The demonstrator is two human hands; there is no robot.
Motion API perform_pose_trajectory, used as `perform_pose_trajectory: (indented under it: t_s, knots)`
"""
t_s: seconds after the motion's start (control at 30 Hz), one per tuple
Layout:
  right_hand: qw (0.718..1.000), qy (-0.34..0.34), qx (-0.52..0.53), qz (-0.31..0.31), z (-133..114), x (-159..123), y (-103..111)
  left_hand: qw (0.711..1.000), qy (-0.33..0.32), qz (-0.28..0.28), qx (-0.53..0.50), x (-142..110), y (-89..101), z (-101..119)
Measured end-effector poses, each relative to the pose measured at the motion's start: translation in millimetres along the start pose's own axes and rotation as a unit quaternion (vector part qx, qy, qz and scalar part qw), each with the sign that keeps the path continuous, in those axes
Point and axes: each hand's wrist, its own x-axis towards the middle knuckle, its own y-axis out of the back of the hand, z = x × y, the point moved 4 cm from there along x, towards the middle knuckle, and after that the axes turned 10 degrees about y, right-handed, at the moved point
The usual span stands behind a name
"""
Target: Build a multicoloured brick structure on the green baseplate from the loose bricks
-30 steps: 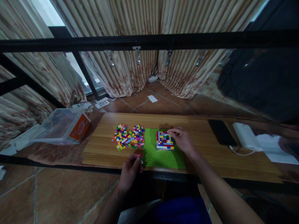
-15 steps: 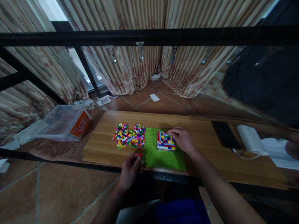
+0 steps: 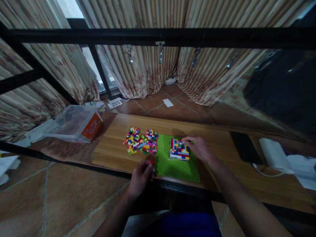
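In the head view, a block of multicoloured toy bricks [image 3: 176, 152] stands several layers high on a green baseplate [image 3: 170, 171]. My right hand [image 3: 198, 148] is at the block's far right corner, thumb and fingers pinched together over its top edge. What lies between those fingertips is too small to make out. Near the plate's front left corner, my left hand [image 3: 140, 176] is closed on a small red brick [image 3: 152, 162], which pokes out past the fingertips. Left of the plate spreads a pile of loose bricks [image 3: 140, 142] in many colours.
The wooden table [image 3: 111, 151] carries a black phone [image 3: 245, 147] and a white power bank [image 3: 273, 154] with a cable at the right. A clear plastic box [image 3: 71, 121] with an orange label sits left of the table. A black metal bar [image 3: 148, 36] crosses above.
The head view has shifted, so the scene sits a little further right. My right hand stays at the block's far corner, and my left still holds the red brick.
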Motion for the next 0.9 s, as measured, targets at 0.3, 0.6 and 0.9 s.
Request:
perform_pose_trajectory:
  t_s: [0.3, 0.6, 0.9]
  knots:
    - [1.0, -0.012, 0.012, 0.024, 5, -6, -2, 1.0, -0.014, -0.006, -0.004, 2, -0.8, 1]
    - [0.979, -0.035, -0.006, 0.199, -33, -46, -2, 1.0, -0.009, -0.008, -0.017, 4, -0.1, -5]
    - [0.991, -0.034, 0.124, 0.036, -102, -81, -84, 1.0, -0.018, -0.01, -0.009, 5, -0.1, -5]
